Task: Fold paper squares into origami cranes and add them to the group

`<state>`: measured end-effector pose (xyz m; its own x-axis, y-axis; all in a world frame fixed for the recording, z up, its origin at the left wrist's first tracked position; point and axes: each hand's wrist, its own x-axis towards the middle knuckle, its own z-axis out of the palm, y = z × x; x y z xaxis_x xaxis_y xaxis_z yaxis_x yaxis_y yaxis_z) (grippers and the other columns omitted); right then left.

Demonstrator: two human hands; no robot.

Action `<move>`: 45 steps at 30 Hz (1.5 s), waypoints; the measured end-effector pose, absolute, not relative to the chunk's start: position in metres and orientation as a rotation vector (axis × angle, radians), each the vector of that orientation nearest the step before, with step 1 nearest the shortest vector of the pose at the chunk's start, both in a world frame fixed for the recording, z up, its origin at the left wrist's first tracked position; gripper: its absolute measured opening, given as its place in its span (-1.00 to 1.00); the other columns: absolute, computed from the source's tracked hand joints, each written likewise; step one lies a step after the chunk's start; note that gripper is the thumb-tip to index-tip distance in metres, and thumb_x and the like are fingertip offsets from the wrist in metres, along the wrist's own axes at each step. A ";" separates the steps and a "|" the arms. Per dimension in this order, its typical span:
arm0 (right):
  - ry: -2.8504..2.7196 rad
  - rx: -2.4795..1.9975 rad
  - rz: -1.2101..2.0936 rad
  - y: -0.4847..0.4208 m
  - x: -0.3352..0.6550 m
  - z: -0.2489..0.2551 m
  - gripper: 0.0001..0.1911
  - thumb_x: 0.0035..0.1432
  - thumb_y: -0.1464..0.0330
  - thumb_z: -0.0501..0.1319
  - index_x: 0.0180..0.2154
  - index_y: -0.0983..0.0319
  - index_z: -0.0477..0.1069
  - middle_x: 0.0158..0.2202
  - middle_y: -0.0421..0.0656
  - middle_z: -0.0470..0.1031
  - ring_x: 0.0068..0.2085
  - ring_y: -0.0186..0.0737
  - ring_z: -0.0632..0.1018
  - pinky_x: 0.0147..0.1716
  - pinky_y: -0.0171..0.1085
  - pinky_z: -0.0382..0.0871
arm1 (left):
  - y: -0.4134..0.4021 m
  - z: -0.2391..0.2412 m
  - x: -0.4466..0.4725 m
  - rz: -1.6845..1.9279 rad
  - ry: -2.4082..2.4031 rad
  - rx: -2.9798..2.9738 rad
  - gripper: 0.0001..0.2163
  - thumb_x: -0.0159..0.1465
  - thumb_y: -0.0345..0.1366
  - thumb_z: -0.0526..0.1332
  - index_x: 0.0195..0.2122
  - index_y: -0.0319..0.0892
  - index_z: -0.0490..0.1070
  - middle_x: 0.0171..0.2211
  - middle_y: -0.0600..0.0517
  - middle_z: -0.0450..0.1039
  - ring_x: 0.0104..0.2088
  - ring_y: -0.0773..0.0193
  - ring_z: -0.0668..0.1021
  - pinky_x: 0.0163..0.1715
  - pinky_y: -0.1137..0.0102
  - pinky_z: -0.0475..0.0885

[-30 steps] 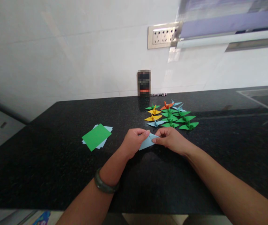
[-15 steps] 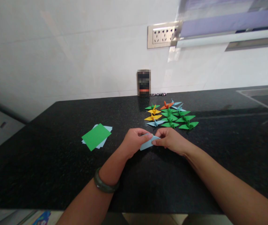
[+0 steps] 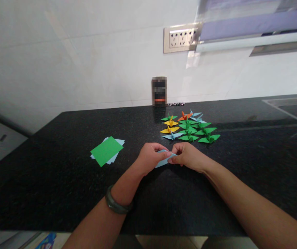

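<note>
Both hands meet over a light blue folded paper [image 3: 164, 161] lying on the black counter [image 3: 60, 180]. My left hand [image 3: 150, 158] pinches its left part, fingers curled, a dark green bangle on that wrist. My right hand [image 3: 188, 156] pinches the right part, fingertips touching those of the left. Much of the paper is hidden under the fingers.
Several folded paper cranes [image 3: 188, 128], green, yellow, blue and orange, sit in rows just beyond the hands. A stack of square sheets with a green one on top [image 3: 107, 151] lies to the left. A dark box [image 3: 159, 91] stands against the wall under a socket strip [image 3: 181, 39].
The hands have drawn closer together and the visible blue paper has shrunk as it is folded in. Everything else on the counter is unmoved.
</note>
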<state>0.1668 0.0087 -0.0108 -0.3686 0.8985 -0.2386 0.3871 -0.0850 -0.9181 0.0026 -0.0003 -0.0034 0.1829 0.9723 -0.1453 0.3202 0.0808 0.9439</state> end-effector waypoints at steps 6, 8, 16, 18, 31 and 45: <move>-1.811 -1.361 1.444 0.009 0.168 -0.009 -0.83 -0.21 0.39 0.28 -0.57 0.29 0.30 -0.66 -0.33 0.27 -0.63 -0.50 0.23 -0.67 -0.46 0.05 | 0.000 -0.002 0.002 0.808 1.394 1.557 -0.81 -0.05 -0.22 0.26 -0.49 -0.26 0.50 -0.61 0.06 0.40 -0.58 0.38 0.36 -0.57 0.47 0.22; -1.875 -1.299 1.467 0.009 0.171 -0.008 -0.83 -0.16 0.33 0.27 -0.55 0.29 0.33 -0.64 -0.32 0.28 -0.61 -0.49 0.24 -0.65 -0.45 0.05 | 0.001 -0.002 0.001 0.814 1.396 1.581 -0.82 -0.04 -0.23 0.26 -0.50 -0.25 0.51 -0.60 0.05 0.42 -0.56 0.37 0.37 -0.56 0.47 0.23; -1.900 -1.292 1.433 0.012 0.173 -0.006 -0.82 -0.11 0.29 0.25 -0.55 0.30 0.40 -0.61 -0.28 0.32 -0.58 -0.46 0.27 -0.59 -0.41 0.11 | 0.000 0.002 0.002 0.821 1.362 1.551 -0.80 0.00 -0.23 0.23 -0.48 -0.28 0.50 -0.56 0.03 0.44 -0.54 0.37 0.37 -0.54 0.47 0.24; -1.876 -1.303 1.440 0.012 0.173 -0.006 -0.82 -0.13 0.30 0.26 -0.57 0.30 0.39 -0.62 -0.28 0.33 -0.59 -0.46 0.26 -0.60 -0.42 0.11 | 0.000 0.002 0.003 0.814 1.358 1.509 -0.78 0.01 -0.20 0.22 -0.48 -0.29 0.50 -0.59 0.03 0.41 -0.57 0.39 0.34 -0.58 0.48 0.20; -1.819 -1.393 1.505 0.011 0.172 -0.005 -0.83 -0.17 0.32 0.27 -0.61 0.30 0.37 -0.70 -0.31 0.24 -0.65 -0.50 0.18 -0.67 -0.43 0.01 | 0.002 -0.002 0.000 0.777 1.358 1.539 -0.65 0.00 -0.03 0.21 -0.51 -0.29 0.47 -0.65 0.07 0.32 -0.62 0.41 0.29 -0.65 0.49 0.14; -1.819 -1.370 1.486 0.014 0.180 0.003 -0.79 -0.11 0.26 0.24 -0.54 0.30 0.41 -0.67 -0.29 0.25 -0.65 -0.47 0.19 -0.68 -0.41 0.05 | 0.003 -0.001 -0.003 0.743 1.308 1.658 -0.78 0.08 -0.22 0.14 -0.48 -0.27 0.48 -0.61 0.05 0.38 -0.59 0.39 0.33 -0.61 0.50 0.19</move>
<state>0.1801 0.0143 0.0033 -0.4272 0.8682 -0.2523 0.4204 -0.0563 -0.9056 -0.0028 0.0025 -0.0010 0.2692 0.9612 -0.0604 0.4402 -0.0670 0.8954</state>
